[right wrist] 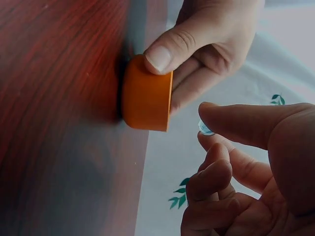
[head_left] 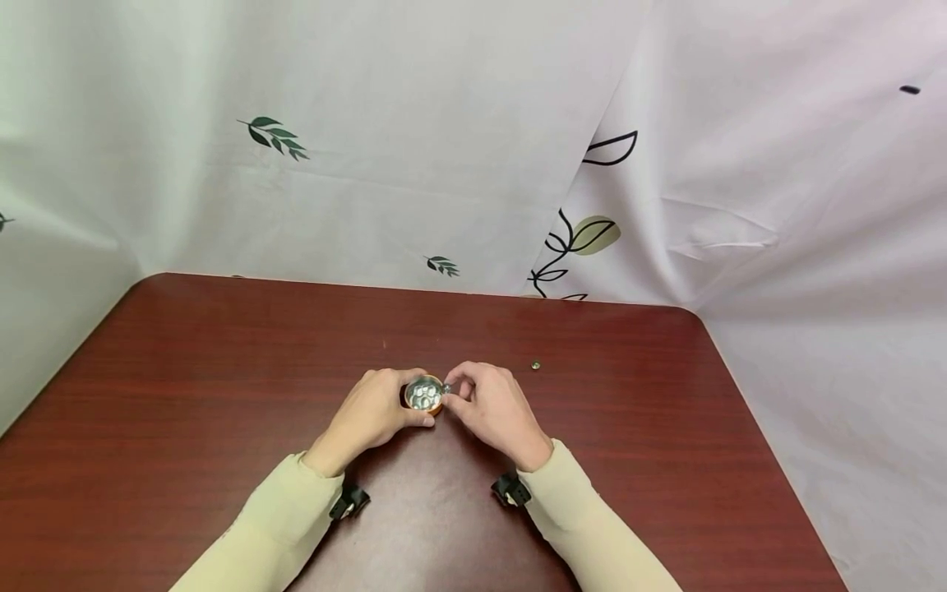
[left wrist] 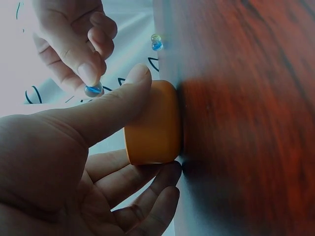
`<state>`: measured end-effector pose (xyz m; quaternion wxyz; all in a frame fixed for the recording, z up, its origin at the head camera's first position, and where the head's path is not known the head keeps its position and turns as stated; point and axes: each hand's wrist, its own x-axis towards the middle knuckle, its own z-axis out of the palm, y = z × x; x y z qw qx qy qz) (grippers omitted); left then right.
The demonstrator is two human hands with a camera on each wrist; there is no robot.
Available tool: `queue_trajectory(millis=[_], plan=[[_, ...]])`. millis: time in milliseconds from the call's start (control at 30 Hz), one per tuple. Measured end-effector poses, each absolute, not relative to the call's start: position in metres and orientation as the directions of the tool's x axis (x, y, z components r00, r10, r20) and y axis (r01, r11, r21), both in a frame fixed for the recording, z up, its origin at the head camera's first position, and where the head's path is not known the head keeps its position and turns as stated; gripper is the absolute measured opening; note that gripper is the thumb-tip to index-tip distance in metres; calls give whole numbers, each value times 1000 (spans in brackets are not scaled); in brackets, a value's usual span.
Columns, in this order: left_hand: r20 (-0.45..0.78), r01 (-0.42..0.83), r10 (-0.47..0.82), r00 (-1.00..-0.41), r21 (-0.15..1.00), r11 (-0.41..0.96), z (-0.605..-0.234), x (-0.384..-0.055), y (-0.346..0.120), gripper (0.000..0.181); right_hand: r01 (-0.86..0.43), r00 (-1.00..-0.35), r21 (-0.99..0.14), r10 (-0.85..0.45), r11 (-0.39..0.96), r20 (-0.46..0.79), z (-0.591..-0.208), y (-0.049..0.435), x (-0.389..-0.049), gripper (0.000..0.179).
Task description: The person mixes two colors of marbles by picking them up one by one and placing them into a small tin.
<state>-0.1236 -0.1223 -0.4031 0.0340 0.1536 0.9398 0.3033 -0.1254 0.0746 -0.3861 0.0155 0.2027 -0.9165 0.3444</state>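
Observation:
A small orange cup [left wrist: 155, 123] stands upright on the table, with several clear glass marbles [head_left: 425, 395] inside it in the head view. My left hand [head_left: 376, 404] holds the cup, thumb on the near side and fingers around the far side. Between thumb and index finger, my right hand [head_left: 484, 404] pinches a clear marble with a blue streak [left wrist: 93, 90]. In the right wrist view that marble [right wrist: 205, 129] is just outside the cup's rim, above table height. The other right-hand fingers are curled in.
A loose marble [head_left: 536, 365] lies on the reddish-brown wooden table [head_left: 629, 411], beyond and right of my right hand. White cloth [head_left: 407, 123] with leaf prints hangs behind the table and along its sides. Each wrist wears a small black camera [head_left: 510, 490].

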Motion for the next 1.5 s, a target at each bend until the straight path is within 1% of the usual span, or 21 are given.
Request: queue_trajectory(millis=[400,600,833,1100,1333,1500], plan=[[21,261,303,-953,564,784,-404,-125,-123,50,-396,-906,-630,-393,668,153,-392,62,-129,9],[27,270,309,-951,563,781,-404,-125,-124,43,-382,-910,-642,-393,665,135,-393,56,-130,8],[32,267,301,-953,555,788,-405,-125,-123,43,-369,-911,-643,-397,671,110,-397,51,-133,9],[24,265,304,-952,561,784,-404,-126,-123,39,-370,-915,-625,-388,688,115,-401,47,-135,10],[38,272,301,-953,545,793,-405,-126,-123,45,-372,-913,-623,-393,688,111,-405,45,-135,11],[45,284,310,-950,543,790,-406,-126,-123,43,-367,-916,-620,-384,693,114,-405,44,-134,12]])
